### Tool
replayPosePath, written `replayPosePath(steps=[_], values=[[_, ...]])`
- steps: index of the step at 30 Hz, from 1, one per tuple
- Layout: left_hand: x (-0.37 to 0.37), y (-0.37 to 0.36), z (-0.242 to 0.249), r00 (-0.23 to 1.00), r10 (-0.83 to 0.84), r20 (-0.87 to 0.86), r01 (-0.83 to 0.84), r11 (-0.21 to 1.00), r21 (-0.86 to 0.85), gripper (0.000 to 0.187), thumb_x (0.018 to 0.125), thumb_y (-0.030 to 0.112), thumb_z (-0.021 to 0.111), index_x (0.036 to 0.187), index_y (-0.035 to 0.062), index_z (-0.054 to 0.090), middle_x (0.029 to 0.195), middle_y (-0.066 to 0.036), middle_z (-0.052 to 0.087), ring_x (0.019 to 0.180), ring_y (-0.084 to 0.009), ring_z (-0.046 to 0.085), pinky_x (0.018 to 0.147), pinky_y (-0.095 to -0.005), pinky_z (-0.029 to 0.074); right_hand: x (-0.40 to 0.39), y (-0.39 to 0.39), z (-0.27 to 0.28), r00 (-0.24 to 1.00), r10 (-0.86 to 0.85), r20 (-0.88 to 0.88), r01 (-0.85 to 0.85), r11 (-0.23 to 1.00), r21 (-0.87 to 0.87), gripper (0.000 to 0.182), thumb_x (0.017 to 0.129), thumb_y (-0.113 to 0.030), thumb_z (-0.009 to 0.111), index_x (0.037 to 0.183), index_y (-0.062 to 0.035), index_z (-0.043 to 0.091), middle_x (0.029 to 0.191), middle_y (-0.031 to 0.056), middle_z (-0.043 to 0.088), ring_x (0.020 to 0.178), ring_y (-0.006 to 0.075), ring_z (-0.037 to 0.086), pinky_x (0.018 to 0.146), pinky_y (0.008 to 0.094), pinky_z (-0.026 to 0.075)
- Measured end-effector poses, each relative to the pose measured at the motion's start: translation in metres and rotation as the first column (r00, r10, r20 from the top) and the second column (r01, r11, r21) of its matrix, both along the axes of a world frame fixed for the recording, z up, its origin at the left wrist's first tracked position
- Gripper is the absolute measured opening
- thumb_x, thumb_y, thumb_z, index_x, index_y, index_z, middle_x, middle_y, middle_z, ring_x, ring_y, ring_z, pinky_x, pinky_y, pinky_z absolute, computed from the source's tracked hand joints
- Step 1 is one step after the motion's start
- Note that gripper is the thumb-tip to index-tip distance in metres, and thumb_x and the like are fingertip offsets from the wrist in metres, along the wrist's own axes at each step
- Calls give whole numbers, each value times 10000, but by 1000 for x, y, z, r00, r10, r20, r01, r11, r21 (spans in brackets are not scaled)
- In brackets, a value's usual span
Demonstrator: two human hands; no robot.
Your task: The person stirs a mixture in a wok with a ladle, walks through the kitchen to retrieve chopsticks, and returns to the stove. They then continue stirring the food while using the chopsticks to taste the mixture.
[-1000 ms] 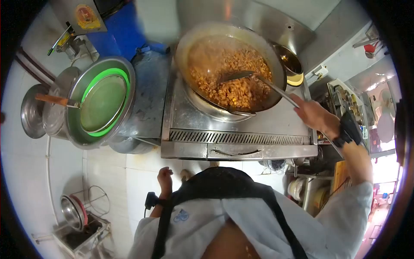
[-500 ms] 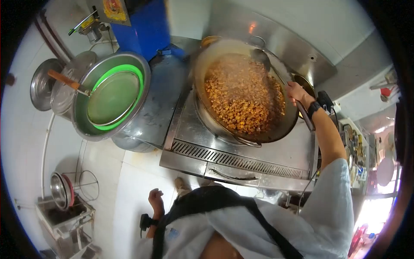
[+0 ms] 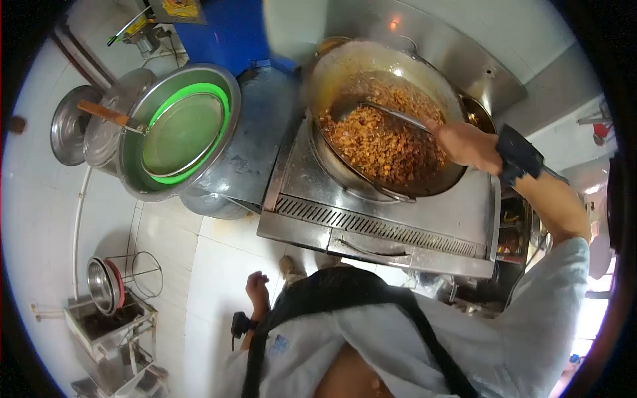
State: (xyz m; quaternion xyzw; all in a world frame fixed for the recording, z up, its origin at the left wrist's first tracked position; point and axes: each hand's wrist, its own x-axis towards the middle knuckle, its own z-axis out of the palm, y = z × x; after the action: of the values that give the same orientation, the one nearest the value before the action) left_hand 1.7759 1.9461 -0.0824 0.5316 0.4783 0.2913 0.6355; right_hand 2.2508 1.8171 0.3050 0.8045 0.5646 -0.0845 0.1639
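My right hand (image 3: 468,147) is closed around the handle of a long-handled ladle (image 3: 400,115) over a large wok (image 3: 421,69). The ladle's dark bowl dips into the left side of the browned, diced food (image 3: 391,149), partly hidden by it. Steam or haze softens the far side of the wok, which sits on a stainless steel stove (image 3: 371,222). My left hand (image 3: 257,289) hangs low beside my body, its fingers loosely bent and apart, with nothing in it. It touches nothing and is nearest to my apron (image 3: 332,288).
Left of the stove, a large metal basin (image 3: 126,174) holds a green-rimmed container and a wooden-handled strainer (image 3: 182,132). A metal counter (image 3: 255,132) stands between basin and stove. Stacked bowls (image 3: 103,286) sit on a low stand. Another pot (image 3: 479,113) is behind the wok.
My right hand has turned over and the ladle's bowl has swept from the wok's far right side to its left, through the food. My left hand still hangs low. The view has shifted slightly.
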Motion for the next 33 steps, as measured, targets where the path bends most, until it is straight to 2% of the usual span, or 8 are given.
replayPosePath(steps=[7, 11, 13, 15, 18, 24, 26, 33], values=[[25, 28, -10, 994, -109, 4, 109, 994, -18, 167, 709, -57, 418, 833, -20, 524, 661, -69, 549, 601, -132, 523, 594, -239, 441, -71, -80, 63, 936, -277, 215, 329, 908, -261, 535, 781, -42, 403, 1278, -53, 207, 581, 180, 505, 545, 324, 532, 498, 418, 406], [35, 42, -15, 988, -125, 88, 131, 989, -68, 167, 706, -49, 423, 830, -20, 531, 677, -75, 557, 607, -135, 528, 596, -237, 444, -53, -124, 57, 830, -505, 236, 529, 847, -46, 495, 792, -77, 415, 1255, -52, 240, 601, 199, 514, 559, 351, 527, 515, 422, 415], [45, 46, 2, 984, -177, -18, 177, 984, 7, 170, 706, -47, 426, 841, -28, 529, 684, -82, 561, 614, -138, 533, 595, -239, 447, -18, -149, 38, 960, -253, 119, 228, 954, 192, 460, 810, -80, 399, 1232, -14, 229, 570, 162, 506, 435, 239, 537, 353, 327, 427], [47, 48, -8, 982, -153, 114, 160, 985, -57, 166, 704, -30, 442, 844, -35, 531, 687, -88, 564, 615, -144, 538, 594, -244, 448, -11, -133, 36, 594, -758, -269, 798, 598, 75, 425, 825, -94, 378, 1225, -44, 244, 583, 136, 479, 397, 180, 495, 310, 297, 395], [55, 46, 14, 979, -203, 33, 198, 973, 117, 153, 700, 12, 477, 830, -41, 539, 677, -86, 559, 598, -148, 534, 578, -247, 441, 45, -156, -21, 378, -744, -551, 912, 400, 85, 364, 820, -133, 386, 1167, -51, 313, 514, 41, 382, 332, 108, 373, 273, 280, 326], [22, 28, -2, 997, -70, -43, 73, 993, 89, 114, 725, 2, 468, 821, -20, 526, 662, -74, 541, 577, -131, 515, 560, -236, 438, 99, -112, -82, 324, -748, -580, 787, 553, -274, 211, 819, -100, 419, 1009, -41, 349, 559, 19, 375, 355, 92, 368, 293, 263, 344], [8, 17, -7, 999, -15, -35, 17, 999, 42, 108, 725, 2, 471, 817, -20, 524, 661, -76, 540, 576, -131, 513, 561, -236, 438, 96, -87, -84, -14, -673, -739, 831, 404, -383, 206, 788, -73, 461, 964, -74, 353, 557, 0, 351, 354, 72, 326, 293, 253, 304], [-12, -25, -4, 992, 102, -80, -110, 989, -101, 128, 704, -40, 466, 821, -27, 518, 655, -81, 545, 583, -140, 527, 561, -247, 453, 97, -44, -104, -273, -523, -808, 670, 499, -549, 407, 761, -50, 463, 1139, -110, 324, 544, -26, 331, 354, 47, 272, 303, 197, 238]])
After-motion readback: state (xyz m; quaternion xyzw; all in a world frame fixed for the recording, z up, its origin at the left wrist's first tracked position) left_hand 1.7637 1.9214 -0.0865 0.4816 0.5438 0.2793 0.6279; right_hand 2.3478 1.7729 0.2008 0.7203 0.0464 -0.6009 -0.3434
